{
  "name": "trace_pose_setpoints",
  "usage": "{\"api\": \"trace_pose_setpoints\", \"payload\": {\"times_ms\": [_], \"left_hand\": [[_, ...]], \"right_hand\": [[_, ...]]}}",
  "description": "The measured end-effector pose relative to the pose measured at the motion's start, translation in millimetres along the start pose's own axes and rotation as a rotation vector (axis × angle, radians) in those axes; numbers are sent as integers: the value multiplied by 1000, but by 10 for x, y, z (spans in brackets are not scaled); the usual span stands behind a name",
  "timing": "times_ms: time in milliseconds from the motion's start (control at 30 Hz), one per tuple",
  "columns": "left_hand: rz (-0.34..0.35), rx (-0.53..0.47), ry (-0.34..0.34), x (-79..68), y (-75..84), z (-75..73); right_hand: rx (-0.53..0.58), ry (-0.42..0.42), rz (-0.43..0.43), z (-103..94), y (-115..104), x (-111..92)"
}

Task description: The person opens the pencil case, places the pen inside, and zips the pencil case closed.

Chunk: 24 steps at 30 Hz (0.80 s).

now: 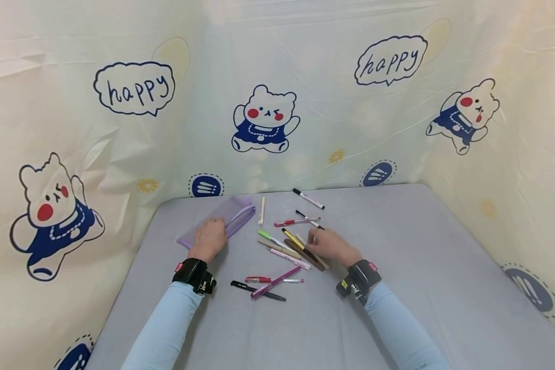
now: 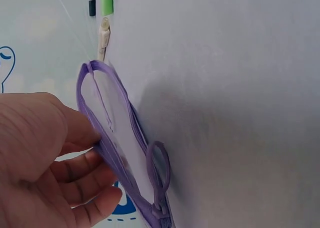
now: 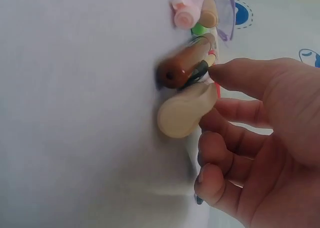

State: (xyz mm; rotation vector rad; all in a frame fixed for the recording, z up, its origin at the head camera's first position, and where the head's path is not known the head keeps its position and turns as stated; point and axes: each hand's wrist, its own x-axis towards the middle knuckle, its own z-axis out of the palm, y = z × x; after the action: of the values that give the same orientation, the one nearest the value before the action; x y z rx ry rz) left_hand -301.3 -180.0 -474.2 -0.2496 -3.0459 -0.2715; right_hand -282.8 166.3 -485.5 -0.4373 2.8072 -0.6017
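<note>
My left hand (image 1: 210, 239) pinches the edge of a purple mesh zip pouch (image 1: 228, 211) at the back left of the table. In the left wrist view, the pouch's mouth gapes, its purple zipper edge (image 2: 118, 163) between thumb and fingers. My right hand (image 1: 332, 245) is at the right end of a pile of pens. There, thumb and bent fingers are around a beige pen (image 3: 180, 115) and a black-and-yellow pen (image 3: 196, 76), beside a brown pen (image 3: 177, 67). Whether the fingers grip either pen is unclear, as fingertips are partly hidden.
A green-capped pen (image 1: 270, 236) and a pink pen (image 1: 290, 258) lie in the pile. Nearer me, a purple pen (image 1: 277, 282) crosses a black pen (image 1: 241, 284) and a red pen (image 1: 258, 279). Behind are a cream pen (image 1: 261, 210), another red pen (image 1: 287, 223) and a black-and-white marker (image 1: 309, 199).
</note>
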Motion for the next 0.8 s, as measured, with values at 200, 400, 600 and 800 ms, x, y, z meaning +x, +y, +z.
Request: {"api": "trace_pose_setpoints", "payload": {"times_ms": [200, 400, 600, 800], "left_hand": [[-3, -26, -17, -3, -5, -6], [-7, -45, -35, 4, -18, 14], [-19, -76, -47, 2, -15, 5], [-25, -94, -60, -15, 1, -26]], "right_hand": [[-16, -5, -10, 28, 26, 37], [-35, -33, 4, 51, 32, 58], [-67, -49, 18, 51, 12, 75], [-64, -42, 17, 47, -11, 64]]}}
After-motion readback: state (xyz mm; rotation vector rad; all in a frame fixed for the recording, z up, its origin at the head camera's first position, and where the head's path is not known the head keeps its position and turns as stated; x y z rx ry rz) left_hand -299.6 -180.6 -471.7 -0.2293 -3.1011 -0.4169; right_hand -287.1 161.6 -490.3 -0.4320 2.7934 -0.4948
